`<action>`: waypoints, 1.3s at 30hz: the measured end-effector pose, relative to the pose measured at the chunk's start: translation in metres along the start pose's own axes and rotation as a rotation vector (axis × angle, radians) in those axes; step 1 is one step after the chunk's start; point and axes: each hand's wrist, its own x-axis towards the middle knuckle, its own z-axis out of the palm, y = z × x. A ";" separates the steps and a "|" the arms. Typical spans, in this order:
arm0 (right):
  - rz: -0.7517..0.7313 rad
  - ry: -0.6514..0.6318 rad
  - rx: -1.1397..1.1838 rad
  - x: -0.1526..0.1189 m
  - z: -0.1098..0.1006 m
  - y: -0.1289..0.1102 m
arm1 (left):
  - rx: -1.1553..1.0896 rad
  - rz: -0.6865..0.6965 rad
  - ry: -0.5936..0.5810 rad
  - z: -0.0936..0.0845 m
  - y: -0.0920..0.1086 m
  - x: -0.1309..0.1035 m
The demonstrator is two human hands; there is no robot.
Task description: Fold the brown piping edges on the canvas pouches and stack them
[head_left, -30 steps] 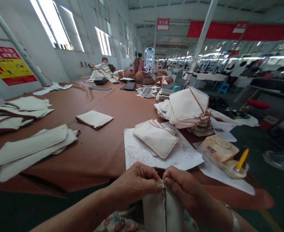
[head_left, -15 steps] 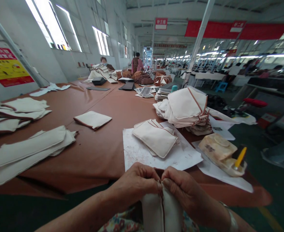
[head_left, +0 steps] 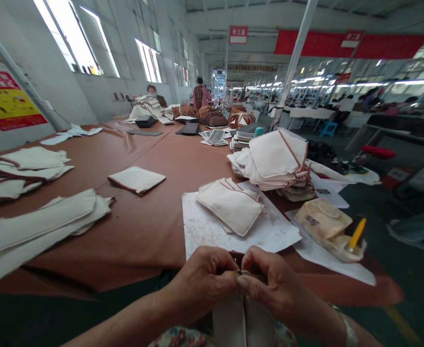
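Observation:
A cream fabric piece with a dark seam down its middle [head_left: 228, 320] hangs at the near edge of the table, over my lap. My left hand [head_left: 210, 272] pinches its top end between thumb and fingers. From the other side, my right hand [head_left: 266, 274] pinches the same end, thumb close to the left thumb. The fingertips meet at the seam and hide what lies between them. Just beyond my hands, a small stack of cream fabric pieces with brown edging [head_left: 230, 205] rests on a white paper sheet [head_left: 201, 231].
A taller pile of cream pieces [head_left: 277, 156] stands behind. At right is a cut-open plastic container [head_left: 324, 221] with a yellow-handled tool [head_left: 357, 233]. More cream pieces [head_left: 49, 221] lie at left, and a single one [head_left: 138, 179] mid-table. Two people are at the far end.
My fingers have shifted at the top of the seam, the thumbs now closer together and the right fingers more arched. The view has moved slightly.

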 end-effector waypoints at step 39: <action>-0.550 0.137 -0.198 -0.007 0.011 0.026 | 0.243 0.367 -0.077 -0.015 -0.020 -0.009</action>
